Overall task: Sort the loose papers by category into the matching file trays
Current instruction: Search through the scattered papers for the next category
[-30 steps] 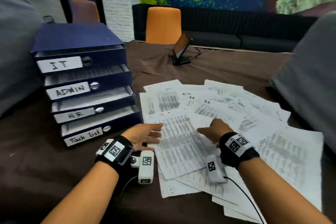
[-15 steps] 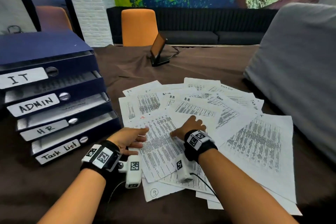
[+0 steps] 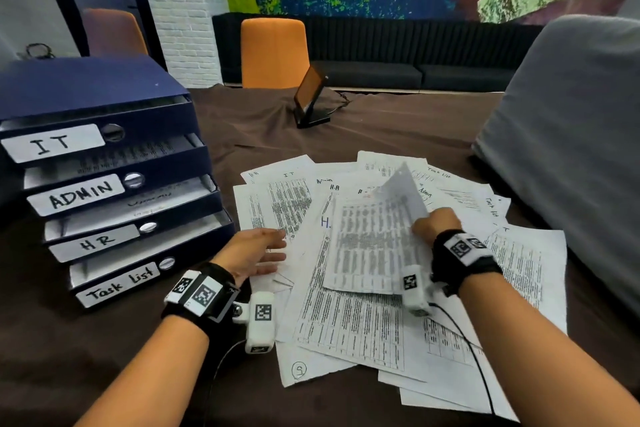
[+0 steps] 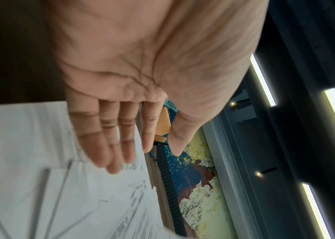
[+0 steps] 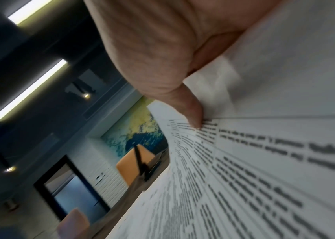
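Observation:
Loose printed papers (image 3: 346, 329) lie fanned over the brown table, some hand-marked HR, IT, Admin or Task List. My right hand (image 3: 434, 224) pinches the right edge of one printed sheet (image 3: 374, 239) and has curled its far corner up off the pile; the right wrist view shows the thumb (image 5: 193, 116) pressed on that sheet (image 5: 264, 169). My left hand (image 3: 258, 250) lies flat at the pile's left edge with straight fingers (image 4: 109, 142) over the papers (image 4: 40, 177). A dark blue stack of file trays (image 3: 114, 184) labelled IT, ADMIN, HR and Task List stands at the left.
A small tilted screen on a stand (image 3: 310, 97) sits beyond the papers. An orange chair (image 3: 275, 52) stands at the table's far edge. A grey padded bulk (image 3: 568, 156) rises at the right of the table. Brown tablecloth (image 3: 104, 350) shows in front of the trays.
My right hand has moved right along the pile, taken hold of one sheet and lifted its corner. The left hand stays flat at the pile's left edge.

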`<state>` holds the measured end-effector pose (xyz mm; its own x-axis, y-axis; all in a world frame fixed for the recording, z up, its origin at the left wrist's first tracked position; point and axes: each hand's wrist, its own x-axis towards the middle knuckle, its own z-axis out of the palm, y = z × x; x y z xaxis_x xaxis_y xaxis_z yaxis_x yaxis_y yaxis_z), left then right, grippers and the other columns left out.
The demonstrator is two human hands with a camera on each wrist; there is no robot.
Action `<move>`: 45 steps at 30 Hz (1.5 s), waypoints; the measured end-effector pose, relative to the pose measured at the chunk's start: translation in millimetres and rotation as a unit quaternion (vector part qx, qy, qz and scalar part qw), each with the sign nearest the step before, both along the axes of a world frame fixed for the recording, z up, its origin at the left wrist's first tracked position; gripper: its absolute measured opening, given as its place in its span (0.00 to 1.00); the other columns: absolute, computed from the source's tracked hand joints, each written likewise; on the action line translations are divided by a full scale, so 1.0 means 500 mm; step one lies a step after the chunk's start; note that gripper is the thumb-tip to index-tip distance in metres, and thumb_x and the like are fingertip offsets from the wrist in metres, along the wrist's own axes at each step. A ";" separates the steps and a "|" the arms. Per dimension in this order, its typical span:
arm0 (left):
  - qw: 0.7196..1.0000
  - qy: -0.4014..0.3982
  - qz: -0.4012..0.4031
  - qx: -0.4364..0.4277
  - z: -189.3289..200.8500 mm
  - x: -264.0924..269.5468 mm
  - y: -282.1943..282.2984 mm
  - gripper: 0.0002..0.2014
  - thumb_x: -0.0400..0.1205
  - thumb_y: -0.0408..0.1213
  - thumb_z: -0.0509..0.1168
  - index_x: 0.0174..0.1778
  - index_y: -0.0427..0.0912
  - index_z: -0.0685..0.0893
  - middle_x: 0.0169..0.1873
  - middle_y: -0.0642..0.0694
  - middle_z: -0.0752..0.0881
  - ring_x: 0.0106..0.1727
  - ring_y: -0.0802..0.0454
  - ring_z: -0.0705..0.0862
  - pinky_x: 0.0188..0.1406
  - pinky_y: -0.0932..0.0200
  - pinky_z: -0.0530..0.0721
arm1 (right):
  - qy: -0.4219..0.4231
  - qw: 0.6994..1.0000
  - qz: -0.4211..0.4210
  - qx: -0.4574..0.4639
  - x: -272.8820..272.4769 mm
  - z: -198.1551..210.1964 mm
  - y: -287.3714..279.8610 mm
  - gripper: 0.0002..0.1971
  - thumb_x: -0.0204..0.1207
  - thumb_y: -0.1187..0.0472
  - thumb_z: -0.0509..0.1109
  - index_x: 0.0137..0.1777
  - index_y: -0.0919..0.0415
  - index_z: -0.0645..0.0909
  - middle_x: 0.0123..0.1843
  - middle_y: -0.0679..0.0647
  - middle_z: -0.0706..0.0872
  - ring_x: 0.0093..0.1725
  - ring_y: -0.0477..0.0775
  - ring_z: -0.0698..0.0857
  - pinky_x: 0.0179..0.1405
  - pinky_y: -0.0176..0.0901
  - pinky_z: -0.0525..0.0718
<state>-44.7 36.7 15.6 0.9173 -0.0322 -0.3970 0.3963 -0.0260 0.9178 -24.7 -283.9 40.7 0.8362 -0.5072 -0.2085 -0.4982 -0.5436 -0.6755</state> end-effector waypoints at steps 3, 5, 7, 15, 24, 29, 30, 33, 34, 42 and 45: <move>0.999 0.018 -0.034 -0.014 0.000 0.000 -0.010 0.14 0.83 0.41 0.71 0.63 0.41 0.86 0.62 0.39 0.87 0.58 0.44 0.86 0.55 0.48 0.85 | 0.009 1.000 -0.020 0.004 -0.015 -0.009 -0.061 0.15 0.74 0.65 0.72 0.56 0.75 0.82 0.48 0.66 0.87 0.46 0.65 0.87 0.45 0.48 0.85; 0.999 0.021 -0.042 -0.023 -0.003 -0.002 -0.020 0.13 0.82 0.41 0.72 0.61 0.42 0.87 0.64 0.40 0.87 0.60 0.44 0.85 0.59 0.47 0.83 | 0.020 0.999 -0.024 0.016 -0.025 -0.026 -0.081 0.15 0.71 0.65 0.76 0.54 0.74 0.85 0.47 0.65 0.89 0.44 0.64 0.88 0.46 0.49 0.88; 0.999 0.008 -0.035 -0.020 -0.009 -0.003 -0.033 0.09 0.82 0.39 0.72 0.56 0.43 0.88 0.62 0.42 0.87 0.66 0.43 0.83 0.68 0.44 0.79 | 0.028 0.999 -0.025 0.031 -0.040 -0.037 -0.085 0.14 0.69 0.63 0.77 0.51 0.71 0.86 0.45 0.64 0.89 0.43 0.66 0.89 0.45 0.51 0.90; 0.991 0.047 -0.084 -0.094 -0.012 0.016 -0.058 0.45 0.61 0.47 0.87 0.75 0.39 0.79 0.72 0.40 0.80 0.81 0.39 0.69 0.74 0.49 0.71 | 0.033 0.992 0.020 0.121 -0.093 -0.059 -0.011 0.10 0.70 0.67 0.75 0.49 0.71 0.83 0.42 0.64 0.88 0.38 0.62 0.87 0.30 0.41 0.80; 0.995 0.049 -0.028 -0.079 -0.027 0.023 -0.094 0.19 0.81 0.32 0.73 0.65 0.32 0.80 0.50 0.36 0.89 0.48 0.42 0.86 0.48 0.50 0.80 | -0.074 0.958 -0.025 0.277 -0.098 -0.079 0.028 0.14 0.71 0.73 0.77 0.49 0.63 0.76 0.44 0.63 0.86 0.36 0.59 0.85 0.33 0.43 0.82; 0.995 0.030 -0.095 0.029 -0.020 0.017 -0.100 0.18 0.80 0.42 0.75 0.58 0.31 0.87 0.51 0.37 0.92 0.54 0.39 0.89 0.67 0.43 0.83 | -0.057 0.966 0.059 0.245 -0.103 -0.073 0.031 0.04 0.74 0.73 0.73 0.45 0.69 0.89 0.39 0.62 0.89 0.37 0.59 0.86 0.42 0.48 0.86; 0.994 0.019 -0.098 0.046 -0.023 0.018 -0.097 0.20 0.79 0.46 0.76 0.58 0.34 0.87 0.53 0.38 0.92 0.57 0.39 0.90 0.69 0.39 0.82 | -0.067 0.963 0.063 0.253 -0.102 -0.076 0.031 0.07 0.75 0.74 0.71 0.48 0.68 0.89 0.42 0.63 0.90 0.38 0.59 0.87 0.43 0.50 0.87; 0.988 0.005 -0.136 0.072 -0.026 0.016 -0.091 0.15 0.79 0.43 0.75 0.58 0.39 0.87 0.56 0.41 0.92 0.58 0.42 0.90 0.67 0.40 0.83 | -0.068 0.954 0.055 0.286 -0.103 -0.067 0.027 0.13 0.77 0.75 0.67 0.54 0.64 0.89 0.46 0.63 0.92 0.40 0.61 0.89 0.42 0.49 0.87; 0.987 0.000 -0.137 0.078 -0.025 0.013 -0.090 0.09 0.81 0.36 0.73 0.55 0.39 0.87 0.54 0.40 0.92 0.54 0.43 0.91 0.63 0.43 0.86 | -0.061 0.954 0.046 0.289 -0.103 -0.063 0.023 0.12 0.77 0.74 0.68 0.54 0.64 0.89 0.45 0.61 0.92 0.40 0.60 0.89 0.40 0.48 0.87; 0.994 -0.055 -0.064 0.073 -0.026 0.001 -0.106 0.18 0.71 0.32 0.82 0.56 0.41 0.88 0.46 0.43 0.94 0.46 0.45 0.93 0.51 0.47 0.90 | 0.005 0.971 0.007 0.238 -0.128 -0.066 0.002 0.13 0.69 0.63 0.83 0.49 0.67 0.86 0.41 0.60 0.91 0.38 0.60 0.90 0.36 0.47 0.89; 0.993 -0.100 -0.027 0.060 -0.016 0.027 -0.107 0.18 0.76 0.35 0.78 0.61 0.39 0.85 0.51 0.41 0.91 0.48 0.48 0.90 0.43 0.57 0.89 | -0.025 0.975 -0.048 0.217 -0.128 -0.062 -0.031 0.11 0.73 0.68 0.78 0.53 0.70 0.84 0.43 0.62 0.89 0.40 0.62 0.89 0.37 0.46 0.86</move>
<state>-31.3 -17.1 7.7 0.9763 -0.0471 -0.2113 0.2018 -0.1559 0.9669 -88.6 -299.4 9.6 0.8036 -0.4573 -0.3810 -0.4933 -0.1536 -0.8562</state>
